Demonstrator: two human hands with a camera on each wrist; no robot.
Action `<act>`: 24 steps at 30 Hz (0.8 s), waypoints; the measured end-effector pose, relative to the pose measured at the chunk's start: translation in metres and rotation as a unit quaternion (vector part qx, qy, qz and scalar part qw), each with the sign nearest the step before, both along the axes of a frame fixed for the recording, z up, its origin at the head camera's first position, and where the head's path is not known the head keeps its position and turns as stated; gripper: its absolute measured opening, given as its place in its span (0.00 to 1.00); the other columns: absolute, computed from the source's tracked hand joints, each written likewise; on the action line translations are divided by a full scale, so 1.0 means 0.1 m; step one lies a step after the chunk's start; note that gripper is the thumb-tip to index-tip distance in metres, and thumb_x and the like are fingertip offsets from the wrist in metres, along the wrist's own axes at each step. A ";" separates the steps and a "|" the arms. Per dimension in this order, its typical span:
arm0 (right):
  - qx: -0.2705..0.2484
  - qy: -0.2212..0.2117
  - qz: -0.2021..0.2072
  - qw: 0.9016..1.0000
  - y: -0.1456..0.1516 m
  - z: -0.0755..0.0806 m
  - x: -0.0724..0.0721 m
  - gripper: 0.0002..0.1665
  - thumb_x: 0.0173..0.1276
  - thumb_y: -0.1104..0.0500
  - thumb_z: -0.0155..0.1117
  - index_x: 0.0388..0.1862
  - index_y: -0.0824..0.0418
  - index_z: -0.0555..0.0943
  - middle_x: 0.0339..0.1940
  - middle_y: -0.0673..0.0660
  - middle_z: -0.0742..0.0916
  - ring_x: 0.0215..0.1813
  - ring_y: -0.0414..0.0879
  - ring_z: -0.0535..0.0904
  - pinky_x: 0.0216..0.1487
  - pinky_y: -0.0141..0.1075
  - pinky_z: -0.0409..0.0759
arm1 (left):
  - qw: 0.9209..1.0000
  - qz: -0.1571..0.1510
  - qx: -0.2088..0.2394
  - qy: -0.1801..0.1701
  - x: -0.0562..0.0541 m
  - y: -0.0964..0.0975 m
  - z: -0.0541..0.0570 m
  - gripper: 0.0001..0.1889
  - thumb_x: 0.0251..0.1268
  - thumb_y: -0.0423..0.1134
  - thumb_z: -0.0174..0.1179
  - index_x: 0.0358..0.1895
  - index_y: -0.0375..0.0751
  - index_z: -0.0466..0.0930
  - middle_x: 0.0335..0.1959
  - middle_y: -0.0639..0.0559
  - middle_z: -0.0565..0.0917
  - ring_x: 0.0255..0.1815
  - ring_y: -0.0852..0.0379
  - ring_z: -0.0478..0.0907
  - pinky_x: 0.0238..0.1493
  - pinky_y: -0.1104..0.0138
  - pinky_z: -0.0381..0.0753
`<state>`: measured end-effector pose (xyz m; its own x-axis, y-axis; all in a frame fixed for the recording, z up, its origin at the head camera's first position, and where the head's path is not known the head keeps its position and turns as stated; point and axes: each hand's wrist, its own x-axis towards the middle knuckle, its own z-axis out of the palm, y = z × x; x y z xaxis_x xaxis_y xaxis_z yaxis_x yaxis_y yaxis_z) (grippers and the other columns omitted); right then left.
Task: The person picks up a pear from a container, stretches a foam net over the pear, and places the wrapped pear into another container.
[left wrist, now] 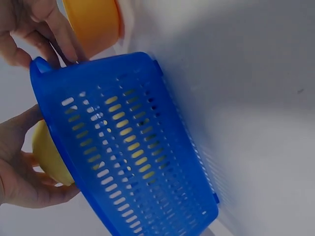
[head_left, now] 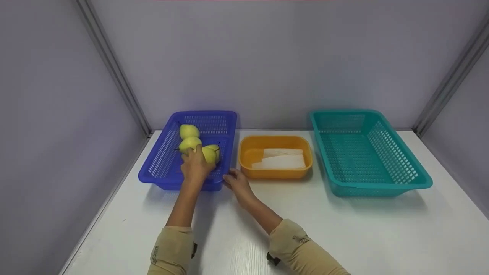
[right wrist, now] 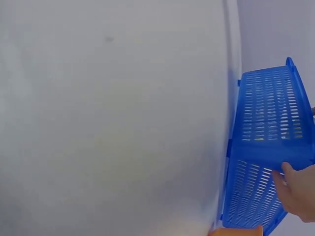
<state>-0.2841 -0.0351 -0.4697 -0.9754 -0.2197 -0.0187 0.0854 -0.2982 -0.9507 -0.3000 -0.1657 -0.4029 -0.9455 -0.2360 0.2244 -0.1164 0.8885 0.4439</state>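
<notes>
Several yellow-green pears [head_left: 189, 131] lie inside a blue perforated basket [head_left: 160, 179] on the left of the table. My left hand [head_left: 195, 166] reaches over the basket's near side, its fingers curled round the front pear [left wrist: 49, 153]. In the left wrist view that pear shows above the rim, between thumb and fingers. At the basket's near right corner, my right hand [head_left: 240, 185] pinches the rim. From the right wrist view, its fingertips [right wrist: 286, 168] lie against the outside of that corner.
An orange tub [head_left: 248, 173] with white paper-like pieces [head_left: 282, 161] in it stands right of the blue basket. Farther right is a green perforated basket [head_left: 382, 187]. Grey panels [head_left: 267, 65] enclose the white table [head_left: 237, 236] at the back and sides.
</notes>
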 end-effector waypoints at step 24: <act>0.117 0.164 0.066 0.977 0.87 0.44 0.11 0.36 0.63 0.66 0.61 0.67 0.67 0.57 0.65 0.64 0.65 0.62 0.58 0.64 0.56 0.40 0.70 | 0.951 -0.172 0.246 0.069 0.39 0.60 0.21 0.39 0.42 0.41 0.71 0.62 0.35 0.65 0.53 0.39 0.71 0.52 0.45 0.70 0.51 0.52 0.69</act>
